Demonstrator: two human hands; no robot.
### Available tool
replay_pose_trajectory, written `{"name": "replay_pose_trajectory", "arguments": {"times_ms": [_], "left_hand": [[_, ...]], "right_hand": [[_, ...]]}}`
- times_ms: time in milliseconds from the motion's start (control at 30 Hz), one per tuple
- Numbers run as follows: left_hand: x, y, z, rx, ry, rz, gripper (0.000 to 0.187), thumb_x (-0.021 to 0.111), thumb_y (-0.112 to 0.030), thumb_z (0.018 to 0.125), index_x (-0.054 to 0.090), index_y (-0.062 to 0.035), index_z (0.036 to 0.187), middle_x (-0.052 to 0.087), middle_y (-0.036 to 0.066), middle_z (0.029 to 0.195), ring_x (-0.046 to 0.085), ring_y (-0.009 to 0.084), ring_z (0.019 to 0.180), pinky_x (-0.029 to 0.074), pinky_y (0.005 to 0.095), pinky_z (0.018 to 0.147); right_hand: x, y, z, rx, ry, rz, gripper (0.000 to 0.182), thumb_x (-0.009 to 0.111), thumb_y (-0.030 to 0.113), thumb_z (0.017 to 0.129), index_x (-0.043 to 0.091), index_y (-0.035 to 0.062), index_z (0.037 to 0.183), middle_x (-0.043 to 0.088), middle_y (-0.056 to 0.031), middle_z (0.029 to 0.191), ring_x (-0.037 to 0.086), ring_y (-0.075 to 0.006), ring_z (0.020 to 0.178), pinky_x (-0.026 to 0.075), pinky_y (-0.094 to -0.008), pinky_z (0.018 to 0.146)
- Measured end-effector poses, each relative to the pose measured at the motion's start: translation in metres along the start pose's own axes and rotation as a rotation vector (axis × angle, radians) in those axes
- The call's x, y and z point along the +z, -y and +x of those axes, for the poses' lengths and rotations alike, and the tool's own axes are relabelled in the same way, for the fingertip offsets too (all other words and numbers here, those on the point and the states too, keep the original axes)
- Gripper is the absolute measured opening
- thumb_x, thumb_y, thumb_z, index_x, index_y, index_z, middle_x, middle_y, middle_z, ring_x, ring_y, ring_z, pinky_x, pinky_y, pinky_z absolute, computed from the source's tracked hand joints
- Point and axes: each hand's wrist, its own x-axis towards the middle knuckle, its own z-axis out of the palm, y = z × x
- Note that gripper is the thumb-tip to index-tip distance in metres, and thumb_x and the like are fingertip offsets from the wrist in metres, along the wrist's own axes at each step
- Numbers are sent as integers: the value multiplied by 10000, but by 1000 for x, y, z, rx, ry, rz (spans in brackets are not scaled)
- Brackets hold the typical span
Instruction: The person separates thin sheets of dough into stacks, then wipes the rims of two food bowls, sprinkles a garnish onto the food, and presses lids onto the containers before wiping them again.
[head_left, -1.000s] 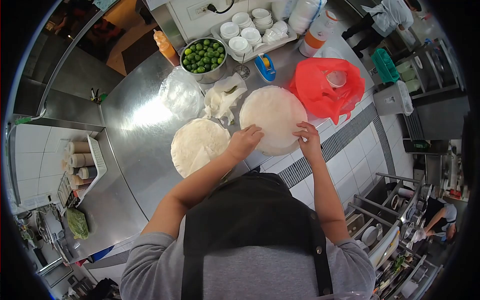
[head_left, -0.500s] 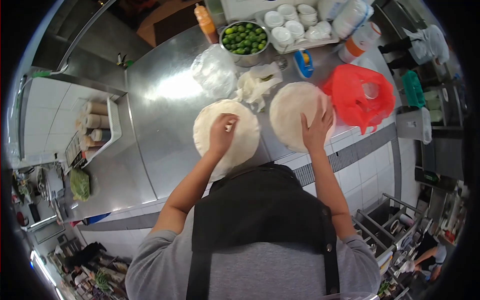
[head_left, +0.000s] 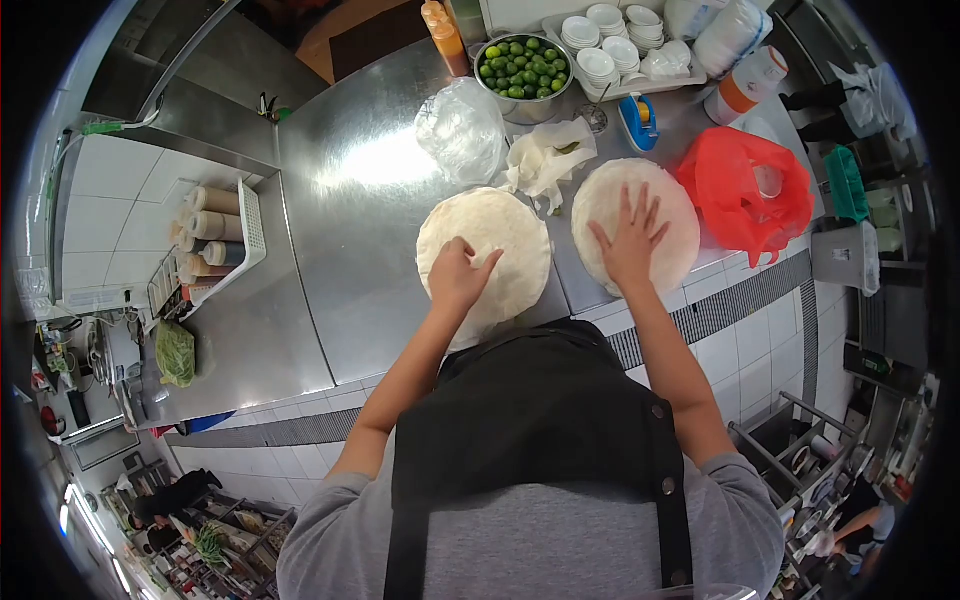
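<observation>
Two rounds of large flour tortillas lie side by side on the steel counter. Over the left tortillas [head_left: 515, 225], my left hand [head_left: 463, 278] rests with its fingers curled and its thumb held apart, nothing visible in its grasp. My right hand [head_left: 632, 245] lies flat with spread fingers on the right tortillas [head_left: 678, 190], which look paler. Crumpled whitish wrapping [head_left: 545, 160] sits just behind the gap between the two rounds. Clear plastic [head_left: 460, 130] is bunched up behind the left one.
A red plastic bag [head_left: 735, 185] is right of the tortillas. Behind them stand a bowl of limes [head_left: 522, 70], a blue tape dispenser [head_left: 638, 122], a tray of small white dishes [head_left: 610, 50] and an orange bottle [head_left: 447, 42]. Sauce bottles [head_left: 215, 225] fill a white basket at left.
My left thumb has parted from the fingers it was pinched against. My right hand has shifted from the right side to the middle of its tortillas, fingers spreading. The whole view has shifted slightly.
</observation>
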Motion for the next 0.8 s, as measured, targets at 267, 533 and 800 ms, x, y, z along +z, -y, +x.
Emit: {"name": "replay_pose_trajectory", "arguments": {"times_ms": [267,533,800], "left_hand": [[-3,10,35,66,237,39,265,746,-239,776,667,12,801,690,145,740,678,289,677,545,387,664],[-119,-51,24,295,402,-317,157,766,-93,831,673,10,905,669,41,735,650,91,706,523,255,647],[-122,-110,59,608,198,-460,278,801,-96,805,657,-3,1024,707,57,863,651,128,825,513,293,777]], "right_hand": [[-2,100,-27,-322,170,339,868,708,425,854,274,153,1555,174,-166,1622,139,-407,1496,97,-675,1151],[-69,120,13,-438,708,878,230,758,203,827,707,32,972,717,-72,891,670,-163,890,476,-362,920],[-187,97,56,-442,380,1000,128,723,104,843,707,-1,915,687,-66,822,608,-150,777,473,-299,751]]}}
